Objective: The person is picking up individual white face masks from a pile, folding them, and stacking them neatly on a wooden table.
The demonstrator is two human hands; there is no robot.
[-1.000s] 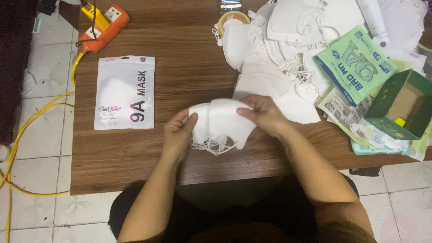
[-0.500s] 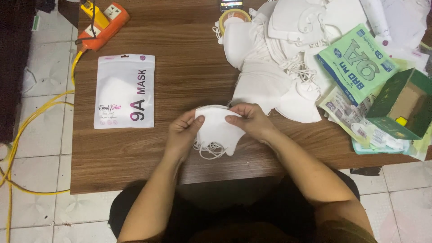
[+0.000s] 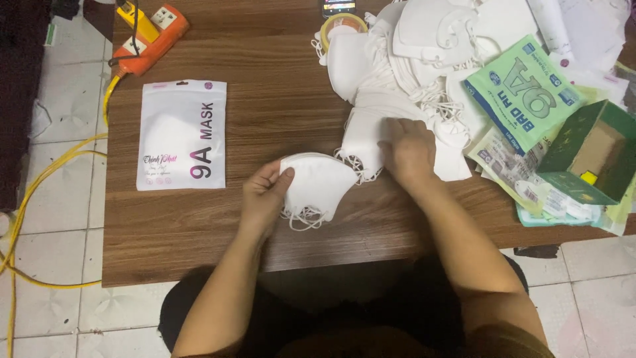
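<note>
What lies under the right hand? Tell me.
The right hand presses on a white face mask at the near edge of the mask pile. Its ear loops show beside the fingers; whatever is beneath that mask is covered.

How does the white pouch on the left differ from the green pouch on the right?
The white pouch lies alone and square on bare wood; the green pouch lies tilted amid loose masks and papers. The white pouch has purple lettering, the green pouch white. Both lie flat, untouched by either hand.
</note>
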